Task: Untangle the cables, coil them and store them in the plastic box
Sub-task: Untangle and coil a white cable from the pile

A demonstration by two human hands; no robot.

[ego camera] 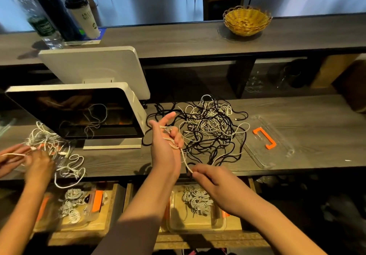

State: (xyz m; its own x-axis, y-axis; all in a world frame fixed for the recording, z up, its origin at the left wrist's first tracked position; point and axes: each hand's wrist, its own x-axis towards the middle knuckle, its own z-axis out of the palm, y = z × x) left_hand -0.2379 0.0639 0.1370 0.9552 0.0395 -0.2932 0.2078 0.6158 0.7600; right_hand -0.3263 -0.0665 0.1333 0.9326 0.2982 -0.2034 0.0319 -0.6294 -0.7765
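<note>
A tangle of black and white cables (208,127) lies on the dark wooden counter (297,135). My left hand (164,145) is raised palm up over the counter, its fingers curled round a white cable (183,155) that is wound about them. My right hand (206,177) pinches the same cable's lower end near the counter's front edge. Below the counter a clear plastic box (217,225) holds several coiled white cables (198,201). Its clear lid (281,155) with an orange handle lies on the counter to the right of the tangle.
Another person's hands (29,161) work on a second pile of white cables (49,143) at the left, above a second box (75,207). Two white screens (83,112) stand at the back left. A wicker basket (246,20), a cup (85,14) and a bottle (42,26) sit on the upper shelf.
</note>
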